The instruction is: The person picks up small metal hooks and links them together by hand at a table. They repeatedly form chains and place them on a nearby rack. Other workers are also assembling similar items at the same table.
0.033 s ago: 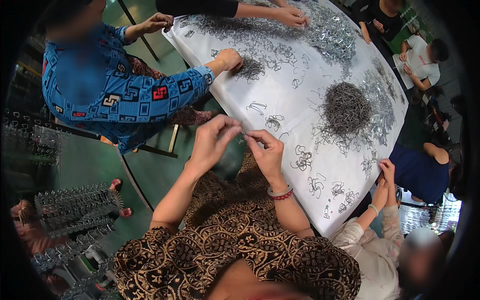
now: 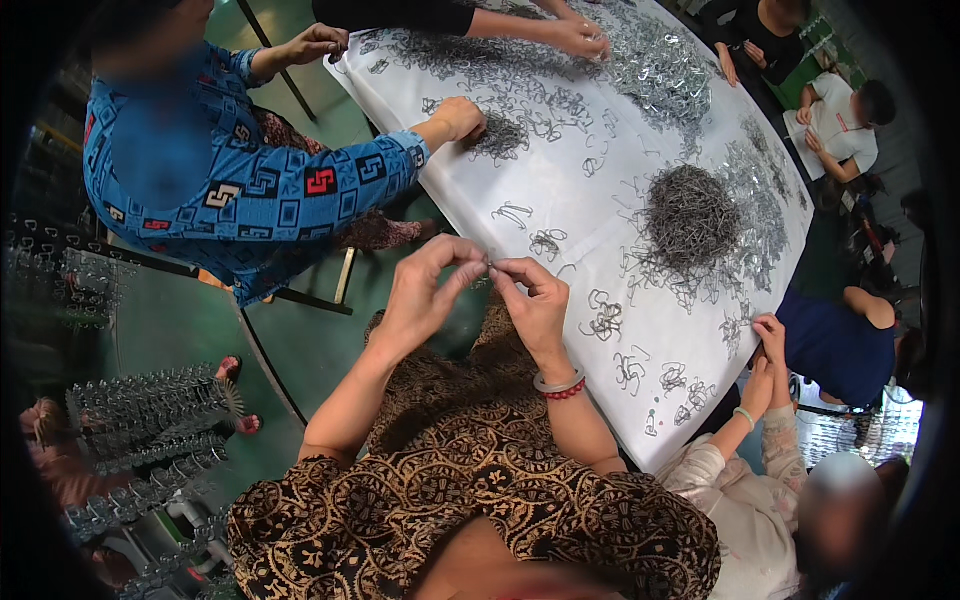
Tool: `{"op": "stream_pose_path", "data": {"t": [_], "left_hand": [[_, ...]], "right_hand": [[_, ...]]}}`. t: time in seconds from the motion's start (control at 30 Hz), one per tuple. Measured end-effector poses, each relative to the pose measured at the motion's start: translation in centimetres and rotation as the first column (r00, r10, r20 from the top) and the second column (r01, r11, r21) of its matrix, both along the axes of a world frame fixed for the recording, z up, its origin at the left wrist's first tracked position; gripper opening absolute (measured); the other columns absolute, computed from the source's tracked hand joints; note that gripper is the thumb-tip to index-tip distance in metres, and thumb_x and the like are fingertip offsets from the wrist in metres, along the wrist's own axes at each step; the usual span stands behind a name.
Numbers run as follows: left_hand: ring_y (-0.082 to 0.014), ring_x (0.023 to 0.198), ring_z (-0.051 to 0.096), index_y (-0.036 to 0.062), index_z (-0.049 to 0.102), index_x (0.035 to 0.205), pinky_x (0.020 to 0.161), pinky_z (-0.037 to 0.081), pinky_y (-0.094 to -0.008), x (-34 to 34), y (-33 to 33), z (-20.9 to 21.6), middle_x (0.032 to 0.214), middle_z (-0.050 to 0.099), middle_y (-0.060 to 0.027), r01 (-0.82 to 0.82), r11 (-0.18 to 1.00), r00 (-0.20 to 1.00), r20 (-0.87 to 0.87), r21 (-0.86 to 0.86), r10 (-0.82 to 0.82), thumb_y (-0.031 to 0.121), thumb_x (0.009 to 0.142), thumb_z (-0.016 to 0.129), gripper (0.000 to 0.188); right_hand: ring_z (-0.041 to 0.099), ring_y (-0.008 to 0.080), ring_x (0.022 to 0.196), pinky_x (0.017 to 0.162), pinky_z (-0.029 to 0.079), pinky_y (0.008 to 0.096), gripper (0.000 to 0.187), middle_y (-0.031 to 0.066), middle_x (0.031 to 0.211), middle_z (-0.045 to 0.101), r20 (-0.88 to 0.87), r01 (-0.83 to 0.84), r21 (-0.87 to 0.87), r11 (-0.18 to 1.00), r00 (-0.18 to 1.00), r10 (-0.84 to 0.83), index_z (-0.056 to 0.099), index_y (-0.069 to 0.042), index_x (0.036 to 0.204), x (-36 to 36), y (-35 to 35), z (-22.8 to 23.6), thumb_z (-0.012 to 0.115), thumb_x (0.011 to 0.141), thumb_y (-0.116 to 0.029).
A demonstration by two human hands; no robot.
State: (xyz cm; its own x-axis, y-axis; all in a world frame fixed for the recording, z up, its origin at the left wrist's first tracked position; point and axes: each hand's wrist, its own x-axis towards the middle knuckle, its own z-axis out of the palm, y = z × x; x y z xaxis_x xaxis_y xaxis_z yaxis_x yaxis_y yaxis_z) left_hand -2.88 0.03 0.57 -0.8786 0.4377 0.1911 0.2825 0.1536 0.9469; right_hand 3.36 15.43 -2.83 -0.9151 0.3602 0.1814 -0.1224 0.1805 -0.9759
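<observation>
My left hand [image 2: 422, 290] and my right hand [image 2: 536, 305] meet tip to tip in front of me, just off the near left edge of the white-covered table [image 2: 585, 255]. Each pinches thumb against forefinger. A small, thin metal wire piece [image 2: 489, 265] shows between the fingertips; most of it is hidden and its exact shape is unclear. Nearest to my right hand on the table lie small clusters of bent wire hooks [image 2: 603, 316]. Farther in stands a dense heap of dark wire pieces [image 2: 693, 217].
Shiny metal pieces [image 2: 660, 75] spread over the far side. At left, a co-worker in a blue patterned shirt [image 2: 270, 200] reaches to a small dark pile [image 2: 500, 138]. Another co-worker's hand [image 2: 770, 335] rests at the right edge. Racks of hooks [image 2: 150, 415] stand lower left.
My left hand has moved slightly right and down, bringing its fingertips against those of my right hand. My right hand has barely moved.
</observation>
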Motion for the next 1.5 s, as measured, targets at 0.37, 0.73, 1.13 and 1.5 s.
{"op": "stream_pose_path", "data": {"t": [0.37,0.73,1.13,1.5], "left_hand": [[-0.0287,0.089,0.064,-0.0015,0.061,0.096,0.079,0.05,-0.0363,1.5,1.1,-0.6,0.098,0.065,-0.0131,-0.089,0.992,0.979,-0.174,0.089,0.104,-0.006,0.084,0.066,0.014],[-0.0239,0.08,0.064,0.0002,0.058,0.09,0.085,0.048,-0.0373,-0.1,0.2,-1.5,0.086,0.067,-0.0104,-0.05,0.997,0.973,-0.224,0.065,0.063,-0.008,0.087,0.062,0.01],[-0.0254,0.08,0.064,0.0007,0.061,0.091,0.08,0.048,-0.0374,0.0,0.1,-1.5,0.086,0.067,-0.0092,-0.066,0.997,0.967,-0.245,0.03,0.072,-0.005,0.082,0.069,0.013],[-0.0297,0.082,0.061,0.0013,0.063,0.094,0.078,0.046,-0.0379,0.4,0.2,-3.0,0.087,0.065,-0.0113,-0.112,0.993,0.961,-0.253,0.023,0.114,0.004,0.083,0.071,0.014]], "right_hand": [[0.066,0.0137,0.083,0.071,0.052,0.0256,0.016,0.009,0.089,0.07,-0.149,-0.035,0.228,0.973,0.986,0.07,0.071,0.0,0.093,0.3,-0.1,3.1,0.071,0.079,0.008],[0.067,0.0228,0.085,0.076,0.053,0.0315,0.026,0.0142,0.098,0.071,-0.029,0.043,0.526,0.85,0.999,-0.032,0.068,0.0,0.112,-18.4,17.6,-4.3,0.059,0.088,0.001],[0.067,0.0237,0.076,0.072,0.054,0.0337,0.058,0.0135,0.083,0.07,0.285,-0.028,0.522,0.853,0.948,-0.143,0.058,-0.004,0.131,-19.9,17.7,-5.2,0.069,0.075,0.004],[0.064,0.011,0.076,0.067,0.053,0.0231,0.051,0.0107,0.089,0.07,-0.092,-0.037,0.076,0.996,0.995,0.044,0.053,0.004,0.132,-1.9,0.3,2.0,0.07,0.083,0.008]]}}
